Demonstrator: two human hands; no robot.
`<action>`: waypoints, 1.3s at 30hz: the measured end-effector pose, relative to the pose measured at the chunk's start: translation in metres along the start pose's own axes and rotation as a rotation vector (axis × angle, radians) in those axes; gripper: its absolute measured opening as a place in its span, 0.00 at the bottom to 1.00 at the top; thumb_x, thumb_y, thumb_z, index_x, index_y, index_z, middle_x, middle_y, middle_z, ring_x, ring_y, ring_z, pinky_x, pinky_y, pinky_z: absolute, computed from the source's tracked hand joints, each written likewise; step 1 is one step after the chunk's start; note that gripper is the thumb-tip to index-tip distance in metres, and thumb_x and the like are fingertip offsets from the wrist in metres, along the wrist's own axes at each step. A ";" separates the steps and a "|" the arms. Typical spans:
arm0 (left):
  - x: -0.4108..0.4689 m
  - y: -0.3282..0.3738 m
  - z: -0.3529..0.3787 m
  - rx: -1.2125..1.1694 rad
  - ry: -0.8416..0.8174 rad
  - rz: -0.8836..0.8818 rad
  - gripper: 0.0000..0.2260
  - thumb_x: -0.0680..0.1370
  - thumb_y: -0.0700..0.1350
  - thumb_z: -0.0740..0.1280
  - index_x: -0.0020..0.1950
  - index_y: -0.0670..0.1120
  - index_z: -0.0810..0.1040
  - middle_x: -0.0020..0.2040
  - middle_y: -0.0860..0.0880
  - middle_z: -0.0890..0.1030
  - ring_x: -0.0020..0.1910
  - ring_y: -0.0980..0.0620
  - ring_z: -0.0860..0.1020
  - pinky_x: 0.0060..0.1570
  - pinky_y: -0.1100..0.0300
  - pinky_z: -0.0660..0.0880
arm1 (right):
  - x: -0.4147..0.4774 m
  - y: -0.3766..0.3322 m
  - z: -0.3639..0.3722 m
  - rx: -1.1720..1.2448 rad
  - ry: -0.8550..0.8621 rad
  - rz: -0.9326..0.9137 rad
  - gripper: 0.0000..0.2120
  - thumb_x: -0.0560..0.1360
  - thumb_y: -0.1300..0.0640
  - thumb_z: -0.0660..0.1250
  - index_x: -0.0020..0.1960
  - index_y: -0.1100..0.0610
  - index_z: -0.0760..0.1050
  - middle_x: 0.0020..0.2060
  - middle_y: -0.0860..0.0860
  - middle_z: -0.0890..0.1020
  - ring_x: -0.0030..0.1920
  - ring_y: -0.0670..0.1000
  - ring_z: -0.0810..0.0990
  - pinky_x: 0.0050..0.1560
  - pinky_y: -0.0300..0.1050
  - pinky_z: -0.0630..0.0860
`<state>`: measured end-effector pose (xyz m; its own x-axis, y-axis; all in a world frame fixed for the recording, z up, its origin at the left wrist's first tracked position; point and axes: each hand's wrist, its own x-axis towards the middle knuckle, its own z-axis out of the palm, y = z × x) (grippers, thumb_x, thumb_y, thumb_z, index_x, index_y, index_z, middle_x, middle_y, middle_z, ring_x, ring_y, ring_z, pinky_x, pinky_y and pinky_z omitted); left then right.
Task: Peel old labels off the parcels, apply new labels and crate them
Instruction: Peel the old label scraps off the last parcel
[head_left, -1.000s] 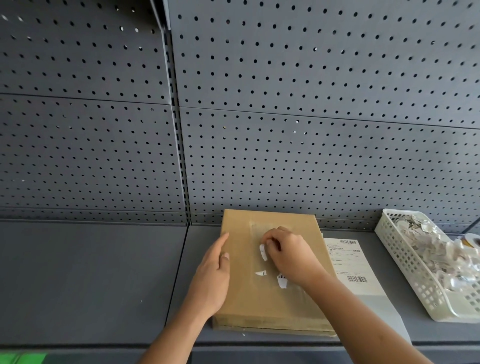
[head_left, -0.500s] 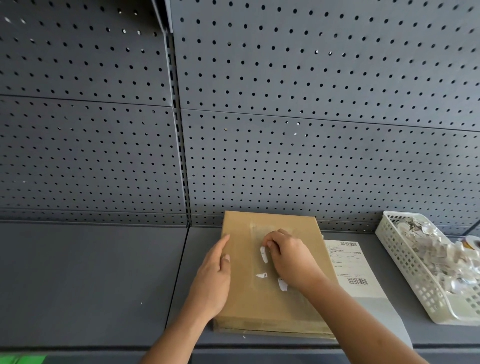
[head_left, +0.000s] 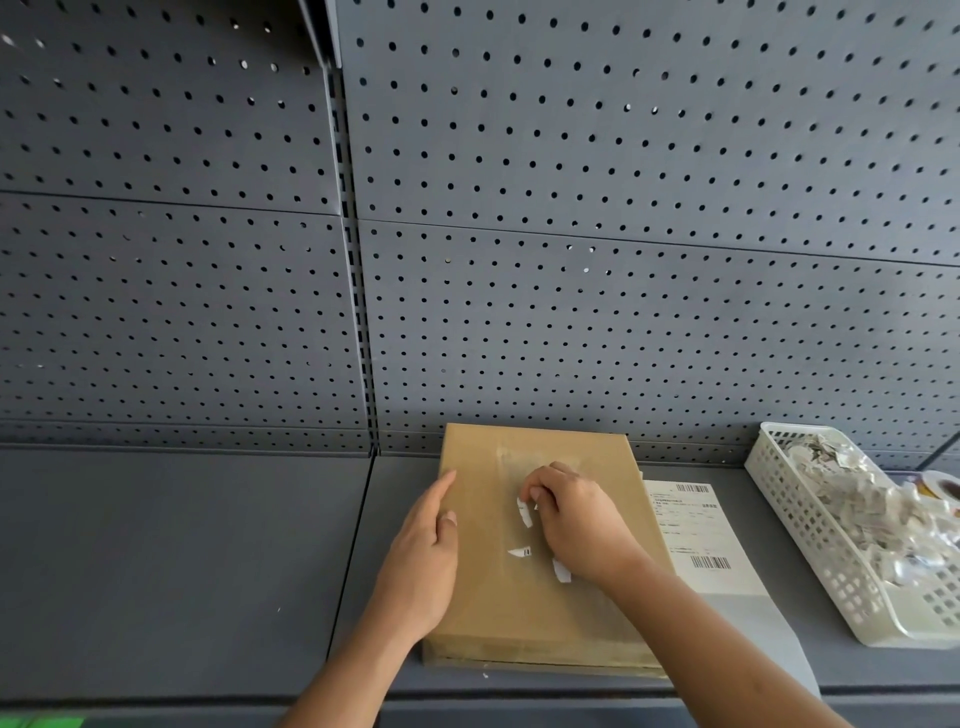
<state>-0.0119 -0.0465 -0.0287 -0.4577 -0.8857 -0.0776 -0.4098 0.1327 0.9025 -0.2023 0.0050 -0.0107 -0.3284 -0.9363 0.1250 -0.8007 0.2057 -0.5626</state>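
On grey shelf (head_left: 208, 571), against pegboard (head_left: 571, 312): brown parcel (head_left: 488, 613), pressed flat by left hand (head_left: 421, 566), fingers straight. Right hand (head_left: 576, 525) curled, pinching label scrap (head_left: 524, 512). Likely to shred into smaller bits if tugged fast, leaving residue.

The left grip (head_left: 423, 561) lies flat, palm down. Its fingers are straight and held together, pointing away from the body, with the thumb tucked alongside the forefinger. It presses on the left edge of the parcel (head_left: 493, 608). Behind it, the bare left forearm runs down and to the left, out of the lower edge of view. To its right, not touching it, the right grip (head_left: 576, 525) is humped with knuckles up and fingers curled under. Its thumb and forefinger tips meet on the upper end of a white label scrap (head_left: 525, 514). Behind this grip the bare right forearm slants down and to the right.
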 end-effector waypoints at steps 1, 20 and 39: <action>0.000 0.000 0.000 0.000 -0.001 0.002 0.21 0.87 0.48 0.52 0.78 0.63 0.60 0.78 0.63 0.61 0.69 0.69 0.59 0.69 0.66 0.56 | 0.000 0.001 0.000 0.027 0.015 0.006 0.13 0.81 0.62 0.56 0.45 0.52 0.77 0.44 0.44 0.78 0.39 0.45 0.75 0.42 0.44 0.74; 0.001 -0.002 0.001 0.009 0.002 0.004 0.21 0.87 0.49 0.52 0.78 0.65 0.59 0.78 0.63 0.61 0.70 0.67 0.60 0.70 0.64 0.57 | 0.001 -0.001 0.001 -0.042 -0.016 -0.016 0.15 0.80 0.63 0.54 0.41 0.52 0.76 0.43 0.44 0.77 0.33 0.49 0.79 0.39 0.46 0.76; 0.000 0.000 0.000 0.011 0.009 0.000 0.20 0.87 0.49 0.52 0.78 0.65 0.60 0.78 0.62 0.62 0.76 0.60 0.62 0.70 0.63 0.58 | -0.014 -0.011 -0.025 0.147 -0.069 -0.010 0.04 0.76 0.61 0.67 0.48 0.53 0.78 0.31 0.35 0.76 0.30 0.40 0.73 0.32 0.31 0.68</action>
<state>-0.0118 -0.0468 -0.0285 -0.4506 -0.8897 -0.0733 -0.4186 0.1380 0.8976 -0.2011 0.0226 0.0145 -0.2813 -0.9565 0.0781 -0.7201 0.1566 -0.6760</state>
